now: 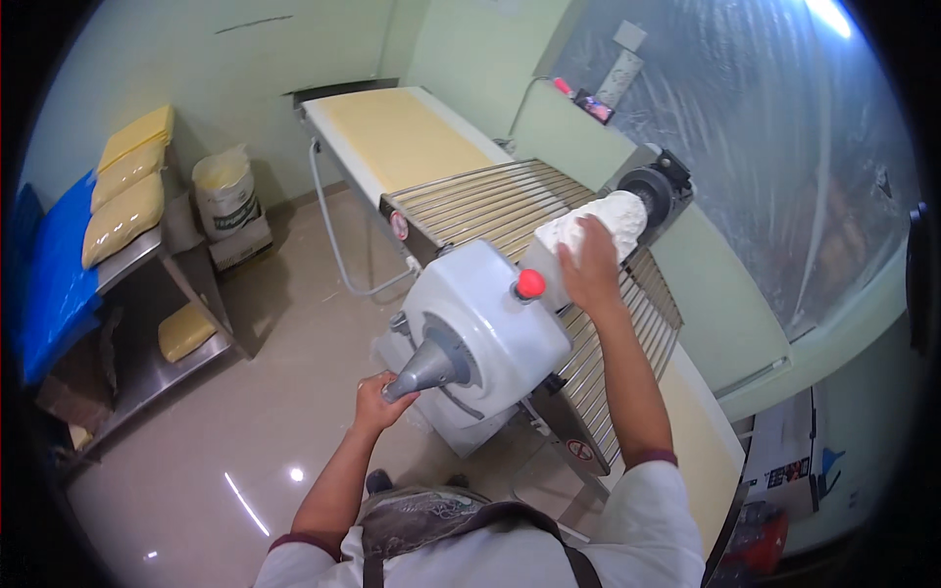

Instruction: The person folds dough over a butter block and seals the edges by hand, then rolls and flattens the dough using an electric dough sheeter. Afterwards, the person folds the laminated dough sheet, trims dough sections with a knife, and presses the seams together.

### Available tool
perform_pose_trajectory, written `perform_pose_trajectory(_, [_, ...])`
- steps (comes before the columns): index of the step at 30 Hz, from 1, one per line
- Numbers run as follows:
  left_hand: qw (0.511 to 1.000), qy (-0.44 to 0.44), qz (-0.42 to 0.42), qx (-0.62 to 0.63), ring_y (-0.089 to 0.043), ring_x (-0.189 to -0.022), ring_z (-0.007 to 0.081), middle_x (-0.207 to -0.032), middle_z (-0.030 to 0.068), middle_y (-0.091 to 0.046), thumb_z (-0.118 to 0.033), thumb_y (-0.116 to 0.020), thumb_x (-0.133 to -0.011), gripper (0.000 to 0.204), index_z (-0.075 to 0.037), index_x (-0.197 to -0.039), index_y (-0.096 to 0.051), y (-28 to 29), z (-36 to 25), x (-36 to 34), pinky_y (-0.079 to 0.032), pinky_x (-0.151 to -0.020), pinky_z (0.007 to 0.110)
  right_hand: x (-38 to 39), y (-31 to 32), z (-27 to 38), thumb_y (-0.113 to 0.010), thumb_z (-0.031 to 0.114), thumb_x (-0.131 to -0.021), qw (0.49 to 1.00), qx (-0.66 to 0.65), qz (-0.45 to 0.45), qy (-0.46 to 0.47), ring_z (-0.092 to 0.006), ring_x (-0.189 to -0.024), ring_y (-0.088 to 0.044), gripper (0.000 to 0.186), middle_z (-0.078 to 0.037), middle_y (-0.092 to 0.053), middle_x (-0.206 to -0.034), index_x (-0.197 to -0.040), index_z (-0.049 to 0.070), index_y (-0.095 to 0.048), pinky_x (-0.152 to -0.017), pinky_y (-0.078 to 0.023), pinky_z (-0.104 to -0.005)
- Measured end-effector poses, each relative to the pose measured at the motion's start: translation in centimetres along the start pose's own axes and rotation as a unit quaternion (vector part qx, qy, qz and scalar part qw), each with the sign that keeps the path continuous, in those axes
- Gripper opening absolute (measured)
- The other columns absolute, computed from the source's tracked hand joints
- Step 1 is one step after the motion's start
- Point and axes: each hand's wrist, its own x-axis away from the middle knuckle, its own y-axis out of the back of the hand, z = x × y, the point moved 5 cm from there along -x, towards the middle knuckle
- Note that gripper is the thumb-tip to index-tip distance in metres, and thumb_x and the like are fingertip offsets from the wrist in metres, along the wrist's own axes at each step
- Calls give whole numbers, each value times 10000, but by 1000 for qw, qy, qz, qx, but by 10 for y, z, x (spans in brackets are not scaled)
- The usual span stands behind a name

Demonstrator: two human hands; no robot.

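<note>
I stand at a dough sheeter [500, 314] with a white housing and a red knob [529, 284] on top. My left hand [376, 402] is closed around the end of its grey lever handle [431, 367]. White flour [618, 218] lies heaped on top of the machine's middle section. Over the near side of that heap reaches my right hand [592, 269], its fingers spread and touching the flour. The fingertips are partly hidden there. Slatted metal guards [490, 201] cover the belt on both sides of the housing.
A long cream conveyor belt [402, 137] stretches away to the back wall. At left, a steel table [147, 260] bears yellow plastic-wrapped slabs [125, 216] and blue sheeting [59, 274]. An open white sack [225, 191] stands on the floor behind it. Plastic sheeting [725, 127] hangs at right.
</note>
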Motion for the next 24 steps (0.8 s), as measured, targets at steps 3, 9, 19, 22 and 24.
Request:
perform_pose_trajectory(3, [1000,24,-8,10,-657,-616,314,-677,148,-654,-312,-842,-659,343,-43,-758,-654,0,0,2,-514,-617,377,-29,-28,-8,-593,311,-909,993,67,96,-22,-387,-1312,-409,569,-257,-460,-1370,-1302,-75,-454,-1112,-297,-485])
perform_pose_trajectory(9, [999,26,-23,18,-654,-603,285,-664,135,-650,-292,-841,-659,331,-36,-750,-653,0,-2,1,-507,-604,354,-42,-30,-39,-564,322,-920,968,222,82,-86,-364,-1258,-454,505,-229,-507,-1308,-1249,-56,-506,-1058,-343,-497])
perform_pose_trajectory(19, [994,76,-31,77,-621,-854,222,-876,101,-620,-449,-772,-731,494,-21,-925,-621,6,-5,12,-480,-787,369,-53,-53,-83,-513,226,-932,986,148,77,-21,-349,-893,-632,231,-169,-634,-893,-932,25,-627,-777,-520,-479])
perform_pose_trajectory(22, [989,-15,-101,105,-547,-1151,273,-1164,152,-586,-466,-694,-817,659,27,-1215,-514,32,-42,1,-395,-1034,405,-73,-41,-94,-482,266,-985,990,81,90,-72,-356,-873,-655,299,-192,-657,-869,-911,14,-625,-774,-510,-493])
perform_pose_trajectory(24, [988,-26,-148,45,-512,-1199,282,-1195,165,-566,-385,-632,-885,561,37,-1230,-502,44,-71,-23,-351,-1071,415,-85,-14,-106,-500,302,-985,992,-13,-21,-121,-335,-807,-664,326,-174,-657,-803,-884,16,-620,-700,-519,-448])
